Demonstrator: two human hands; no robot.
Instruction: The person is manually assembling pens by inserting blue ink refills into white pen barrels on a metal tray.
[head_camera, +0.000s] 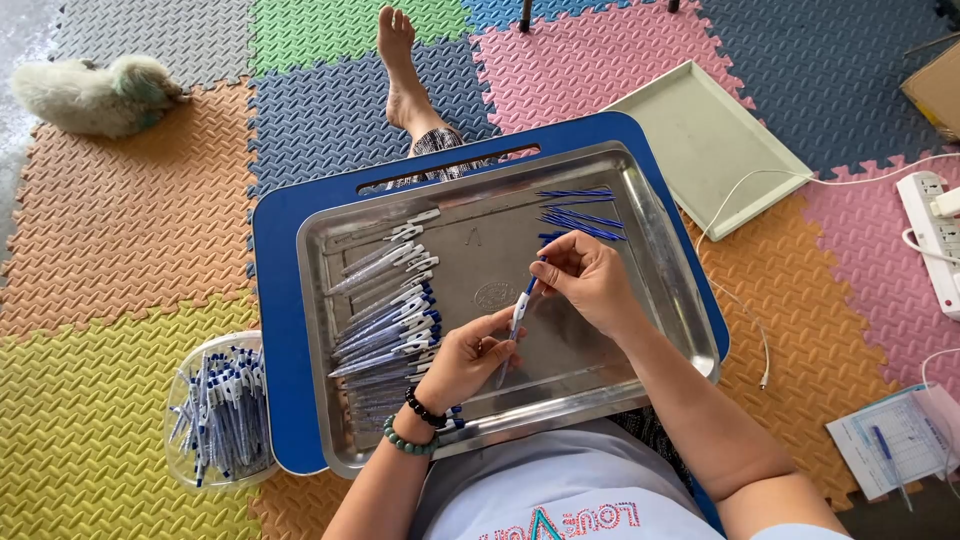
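Your left hand (466, 360) and right hand (590, 280) both pinch one pen (520, 318) above the steel tray (655, 250); its long axis runs steeply, top tilted toward the right hand.

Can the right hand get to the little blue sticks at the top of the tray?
Probably yes. The right hand sits just below the blue sticks on the metal tray, with nothing between them, though it is pinching a pen together with the left hand.
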